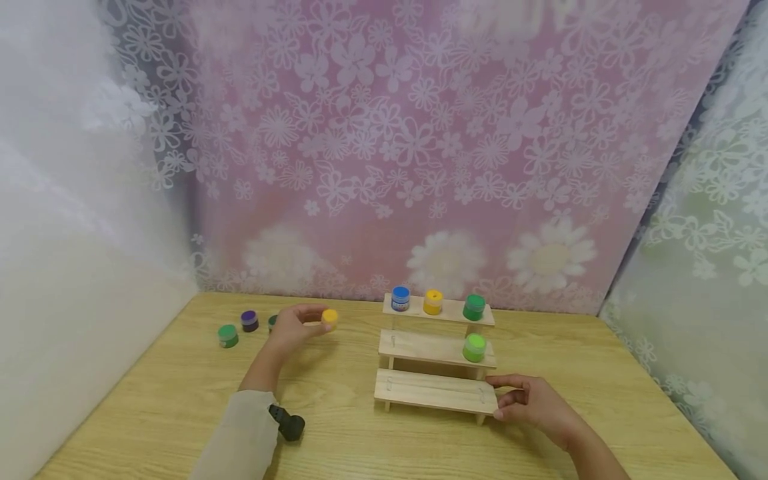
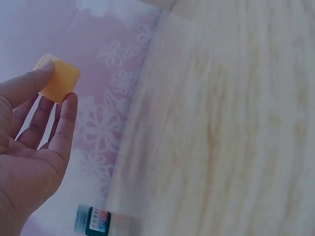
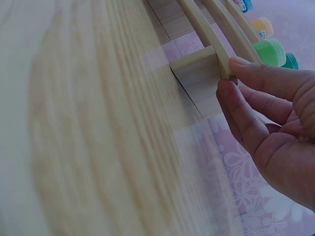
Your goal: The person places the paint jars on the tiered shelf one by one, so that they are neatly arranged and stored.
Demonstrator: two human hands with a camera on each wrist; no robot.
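My left hand [image 1: 294, 331] pinches a small yellow paint jar [image 1: 329, 319] between thumb and fingers, held above the table left of a three-step wooden rack [image 1: 432, 390]. The left wrist view shows the same yellow jar [image 2: 66, 81] at the fingertips. With thumb and fingers, my right hand [image 1: 540, 408] grips the right end of the rack's lowest step; the right wrist view shows this hold on the board [image 3: 222, 61]. A blue jar [image 1: 400, 299], a yellow jar [image 1: 433, 303] and a green jar [image 1: 474, 307] stand on the top step. One light green jar [image 1: 475, 348] occupies the middle step's right end.
On the wooden table [image 1: 336, 427], at the back left, are a green jar [image 1: 228, 336], a purple jar [image 1: 249, 321] and a dark green jar [image 1: 273, 323] partly hidden by my left hand. A flowered pink curtain [image 1: 372, 167] hangs behind the table.
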